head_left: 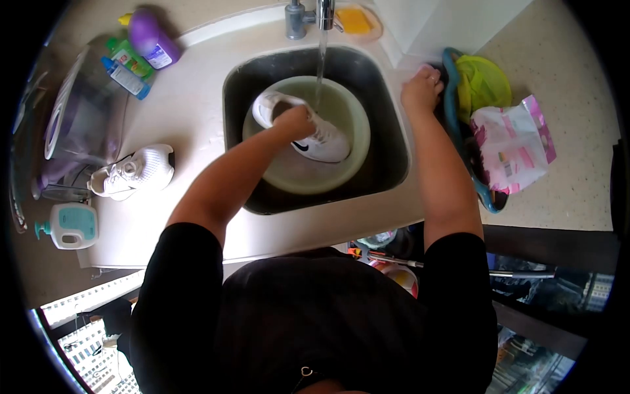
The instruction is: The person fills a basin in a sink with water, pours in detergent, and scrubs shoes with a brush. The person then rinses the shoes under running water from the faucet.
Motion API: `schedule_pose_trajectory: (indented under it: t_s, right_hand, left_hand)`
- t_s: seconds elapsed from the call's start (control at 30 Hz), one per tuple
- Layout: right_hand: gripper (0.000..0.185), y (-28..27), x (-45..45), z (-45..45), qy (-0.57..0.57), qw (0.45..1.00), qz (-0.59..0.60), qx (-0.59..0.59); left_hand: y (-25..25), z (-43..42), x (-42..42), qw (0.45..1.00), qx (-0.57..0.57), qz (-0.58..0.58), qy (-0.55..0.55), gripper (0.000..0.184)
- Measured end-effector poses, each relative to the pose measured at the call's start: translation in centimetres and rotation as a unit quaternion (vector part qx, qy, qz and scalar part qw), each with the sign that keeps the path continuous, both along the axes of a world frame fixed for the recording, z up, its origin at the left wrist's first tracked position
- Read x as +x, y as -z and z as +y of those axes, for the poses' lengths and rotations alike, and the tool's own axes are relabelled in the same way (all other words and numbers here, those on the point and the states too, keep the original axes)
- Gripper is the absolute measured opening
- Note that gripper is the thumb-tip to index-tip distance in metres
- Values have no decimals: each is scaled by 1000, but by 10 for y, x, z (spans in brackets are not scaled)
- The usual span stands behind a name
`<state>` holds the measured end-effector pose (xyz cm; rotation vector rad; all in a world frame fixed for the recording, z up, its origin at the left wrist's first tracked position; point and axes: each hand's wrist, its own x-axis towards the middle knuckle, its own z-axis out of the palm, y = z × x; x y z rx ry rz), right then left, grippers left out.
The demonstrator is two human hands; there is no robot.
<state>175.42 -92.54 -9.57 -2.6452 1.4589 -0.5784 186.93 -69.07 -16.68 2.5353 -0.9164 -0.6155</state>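
Note:
My left hand (293, 123) is closed on a white sneaker (326, 146) with a dark swoosh, gripping it at the ankle opening. The shoe is tilted, its toe low in a pale round basin (357, 157) that stands in the steel sink. Water runs from the faucet (325, 14) into the basin beside the shoe. My right hand (421, 90) reaches to the counter right of the sink, beside a blue tray (451, 75). Its fingers are curled round something pinkish, mostly hidden by the hand.
Another white sneaker (136, 172) lies on the left counter, near a pump bottle (75, 226). Purple (152, 41), green (129, 58) and blue (126, 78) bottles stand at the back left. A yellow sponge (353, 21) sits behind the sink. The tray bears a yellow-green item (484, 82) and a pink-white packet (512, 144).

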Motion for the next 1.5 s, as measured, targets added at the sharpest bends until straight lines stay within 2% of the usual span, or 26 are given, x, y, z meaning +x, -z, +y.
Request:
schedule_pose_trajectory:
  t_s: [0.03,0.1,0.13,0.17,0.27,0.3,0.33,0.4,0.5,0.6,0.67,0.7,0.77,0.8,0.87,0.93,0.97,1.0,1.07,1.13,1.2,1.27,1.3,1.4,1.43,1.5]
  right_hand:
    - [43,7,3,-9,-2,1000,-17,-18]
    - [39,14,3,-15,-3,999,-33,-29]
    - [38,13,4,-16,-2,999,-33,-24]
    - [37,9,4,-14,-3,999,-31,-18]
    - [35,-10,10,-4,20,999,36,24]
    - [36,-9,13,-7,23,998,49,15]
    - [36,-6,14,-11,26,998,63,7]
    - [37,-1,12,-14,20,997,70,-15]
    - [39,8,7,-20,-4,998,39,-58]
    - [40,16,7,-30,6,998,29,-63]
    - [40,5,17,-32,39,997,59,-30]
    - [40,-5,15,-15,-13,995,73,-66]
    - [41,-22,7,42,-123,977,107,-135]
    - [42,18,13,49,-197,959,27,-201]
    - [52,28,7,101,-303,949,93,2]
    - [55,71,19,114,-385,922,11,-32]
    - [51,91,31,113,-386,922,0,0]
    - [50,110,44,103,-393,905,65,149]
    - [47,133,74,84,-369,801,188,432]
    - [45,75,87,86,-300,871,-41,386]
    - [44,83,126,52,-149,886,-310,310]
    - [45,52,150,32,-149,901,-296,280]
    - [45,52,163,18,-209,878,-285,324]
    - [44,35,181,15,-209,902,-197,322]
    - [44,30,179,19,-211,909,-194,303]
    - [43,41,183,10,-235,917,-168,277]
  left_hand:
    - [8,3,3,1000,10,27,5,47]
    - [18,20,14,971,-41,235,6,48]
    - [21,24,17,940,-65,334,6,49]
    - [1,27,7,885,-126,443,-73,50]
    - [16,25,2,863,-172,417,-229,54]
    - [33,21,2,862,-218,392,-236,52]
    - [46,22,6,870,-209,380,-233,51]
    - [32,22,0,885,-194,358,-227,50]
    - [32,30,0,940,-207,242,-121,42]
    - [-5,35,-3,869,-181,425,-178,39]
    - [24,37,4,832,-178,480,-212,35]
    - [39,38,9,813,-176,505,-229,32]
    - [53,34,5,812,-199,470,-283,30]
    - [55,30,1,809,-211,453,-309,28]
    - [41,27,-11,874,-163,349,-296,32]
    - [14,33,-20,928,-130,233,-260,34]
    - [-4,38,-27,950,-120,172,-232,35]
    - [-15,41,-32,967,-108,113,-202,36]
    - [-28,48,-27,978,-53,123,-161,36]
    - [-45,57,-19,977,-9,173,-127,37]
    - [-26,67,-15,937,-103,272,-194,42]
    - [-3,73,-6,885,-202,360,-218,47]
    - [-2,74,-7,898,-190,340,-205,49]
    - [-19,64,-6,929,-75,305,-195,47]
    - [-2,63,-3,939,-94,273,-186,44]
    - [-6,61,-7,938,-105,266,-195,45]
